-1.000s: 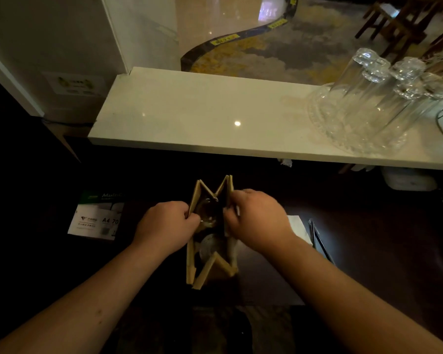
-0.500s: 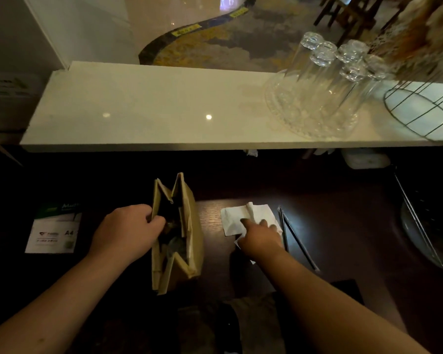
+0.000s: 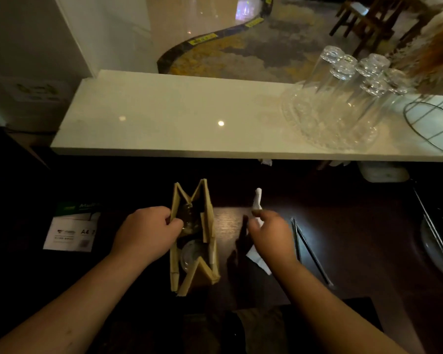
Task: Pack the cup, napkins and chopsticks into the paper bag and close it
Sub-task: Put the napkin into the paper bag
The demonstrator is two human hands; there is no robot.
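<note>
**Bag held open, napkin lifted off the table**

Head view:

- Your left hand [image 3: 149, 233] sat at 9 o'clock of the paper bag [image 3: 193, 238], fingers closed on the bag's left wall at the rim, pinching it. Bag stood upright on the dark table [image 3: 356, 226], mouth open, gussets folded in at the far and near ends.
- Cup [image 3: 192, 254] was inside the bag, clear glass, visible through the open mouth in the near half. A second glassy shape showed deeper in the far half; you couldn't tell what it was in that light.
- Your right hand [image 3: 271, 236] was at 3 o'clock of the bag, apart from it, fingers closed on the napkins [image 3: 257, 200]. White paper stuck up past the fingertips toward 12 o'clock and another corner trailed out under the wrist toward 6 o'clock. Whether that lower corner touched the table: cannot tell.
- Chopsticks [image 3: 310, 251] lay on the table at 3 o'clock of your right hand, just beside it, dark pair, ends splayed toward you. Not in the bag.
- A4 paper pack [image 3: 71, 232] lay at 9 o'clock of your left hand, well apart.
- White counter [image 3: 164, 118] ran across at 12 o'clock, above the table. Upturned glasses [image 3: 343, 93] on a clear tray stood at its right end, wire basket [image 3: 435, 123] at 3 o'clock of them.
</note>
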